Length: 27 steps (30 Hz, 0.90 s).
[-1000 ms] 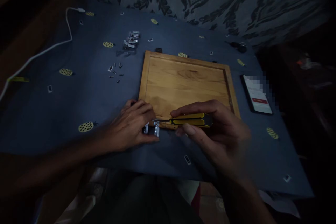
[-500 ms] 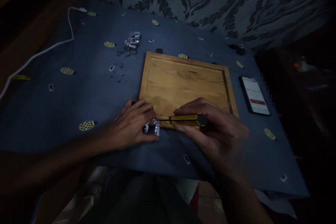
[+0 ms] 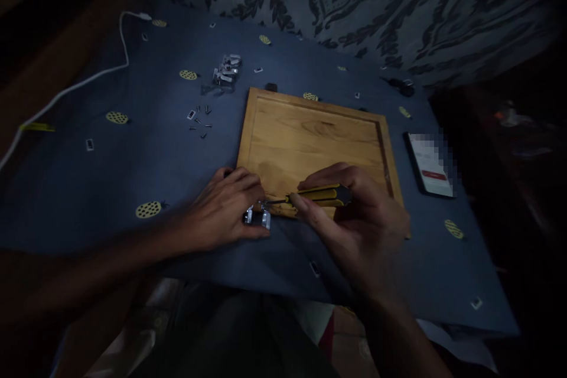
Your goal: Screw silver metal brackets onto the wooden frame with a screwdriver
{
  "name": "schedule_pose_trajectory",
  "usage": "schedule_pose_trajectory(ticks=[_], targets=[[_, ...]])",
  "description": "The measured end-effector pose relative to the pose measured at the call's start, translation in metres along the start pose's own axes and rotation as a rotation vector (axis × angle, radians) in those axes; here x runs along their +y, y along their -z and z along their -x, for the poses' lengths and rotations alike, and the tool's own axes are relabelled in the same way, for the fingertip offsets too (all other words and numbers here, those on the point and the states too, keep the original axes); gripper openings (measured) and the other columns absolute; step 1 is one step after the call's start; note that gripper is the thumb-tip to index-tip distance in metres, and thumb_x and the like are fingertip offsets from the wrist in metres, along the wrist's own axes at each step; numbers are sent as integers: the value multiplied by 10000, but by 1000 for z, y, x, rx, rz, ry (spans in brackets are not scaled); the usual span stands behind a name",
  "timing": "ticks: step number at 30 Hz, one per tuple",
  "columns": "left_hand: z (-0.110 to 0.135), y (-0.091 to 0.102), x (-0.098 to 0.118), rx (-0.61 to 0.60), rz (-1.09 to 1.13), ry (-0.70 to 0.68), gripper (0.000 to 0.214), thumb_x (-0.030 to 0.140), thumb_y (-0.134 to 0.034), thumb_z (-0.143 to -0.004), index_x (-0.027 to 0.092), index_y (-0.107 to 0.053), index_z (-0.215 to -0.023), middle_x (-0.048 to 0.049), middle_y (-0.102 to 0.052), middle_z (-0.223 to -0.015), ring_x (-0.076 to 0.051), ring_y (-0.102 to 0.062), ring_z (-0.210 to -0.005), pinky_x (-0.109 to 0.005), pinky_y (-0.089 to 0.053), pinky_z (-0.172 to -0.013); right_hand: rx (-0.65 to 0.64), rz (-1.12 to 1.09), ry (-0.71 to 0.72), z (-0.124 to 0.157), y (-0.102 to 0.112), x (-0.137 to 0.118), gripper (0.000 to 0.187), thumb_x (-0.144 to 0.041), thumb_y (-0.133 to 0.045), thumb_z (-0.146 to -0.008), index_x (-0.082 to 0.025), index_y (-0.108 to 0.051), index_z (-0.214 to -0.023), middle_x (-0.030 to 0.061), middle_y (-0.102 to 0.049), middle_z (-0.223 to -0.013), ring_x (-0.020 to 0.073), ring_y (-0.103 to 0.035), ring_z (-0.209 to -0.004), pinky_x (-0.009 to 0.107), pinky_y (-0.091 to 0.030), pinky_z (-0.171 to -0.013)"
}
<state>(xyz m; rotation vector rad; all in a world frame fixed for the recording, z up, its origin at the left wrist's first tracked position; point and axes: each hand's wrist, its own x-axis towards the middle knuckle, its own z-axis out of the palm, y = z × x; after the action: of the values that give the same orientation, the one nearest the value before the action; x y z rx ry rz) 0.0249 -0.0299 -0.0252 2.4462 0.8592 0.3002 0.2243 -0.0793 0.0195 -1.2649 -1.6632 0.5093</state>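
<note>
My left hand (image 3: 230,204) is curled over the near left corner of a framed wooden panel (image 3: 310,136), its thumb and fingers around a shiny metal hinge (image 3: 266,218) at the panel's near edge. Part of the hinge is hidden under those fingers. My right hand (image 3: 361,218) grips a yellow-and-black screwdriver (image 3: 321,195), held nearly level with its shaft pointing left. The screwdriver's tip meets the hinge near my left fingertips; the screw head itself is too small to make out.
Several loose screws (image 3: 203,121) lie left of the panel, with a cluster of metal hinges (image 3: 227,69) behind them. A phone (image 3: 429,164) rests at the right. A white cable (image 3: 84,78) runs along the left of the blue patterned tablecloth (image 3: 155,159).
My right fingers have shifted around the screwdriver handle, and its handle sits slightly higher. My left hand keeps its place on the hinge. The whole view has moved a little.
</note>
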Motion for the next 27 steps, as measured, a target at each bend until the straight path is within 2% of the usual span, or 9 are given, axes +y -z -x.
schedule_pose_trajectory(ticks=[4,7,9,14,22,27], targets=[[-1,2,2,-26,-12,17,373,478,-823,-884,185,-668,-1056,-45,-689,-1102,-276,-604,-1111,-406,-382,-936,-55,-115,-116,2,7,-4,96,-283,-797,-907,-252,-726,-961,10,-764,-905,185,-749,-797,293,-594,-643],[-1,4,4,-43,-12,33,364,452,-836,-877,173,-664,-1037,-53,-687,-1109,-277,-608,-1108,-406,-382,-939,-137,-170,-135,2,14,-3,187,-268,-774,-929,-269,-752,-1114,22,-785,-1002,184,-765,-838,294,-615,-670],[-1,5,4,-46,-10,36,361,443,-843,-872,171,-664,-1028,-54,-687,-1099,-276,-610,-1090,-405,-381,-934,-186,-185,-120,2,17,-1,197,-250,-742,-956,-281,-760,-1150,23,-787,-1045,174,-764,-839,292,-613,-678],[-1,2,2,-23,-17,19,395,463,-844,-869,178,-678,-1086,-47,-687,-1092,-270,-606,-1074,-391,-377,-908,-157,-94,24,-1,19,6,101,-244,-773,-932,-279,-773,-1026,2,-799,-951,194,-756,-864,324,-611,-756],[0,-4,-2,12,6,8,405,463,-843,-870,181,-689,-1117,-33,-690,-1097,-264,-599,-1090,-393,-361,-907,-62,112,159,0,7,4,108,-193,-783,-914,-251,-694,-933,-5,-755,-839,173,-703,-710,306,-555,-608],[1,-5,-3,18,4,-3,389,470,-833,-877,180,-689,-1091,-36,-686,-1093,-264,-596,-1093,-397,-360,-912,-26,170,196,0,1,5,113,-239,-764,-936,-239,-655,-904,-6,-689,-765,162,-658,-646,305,-526,-555]])
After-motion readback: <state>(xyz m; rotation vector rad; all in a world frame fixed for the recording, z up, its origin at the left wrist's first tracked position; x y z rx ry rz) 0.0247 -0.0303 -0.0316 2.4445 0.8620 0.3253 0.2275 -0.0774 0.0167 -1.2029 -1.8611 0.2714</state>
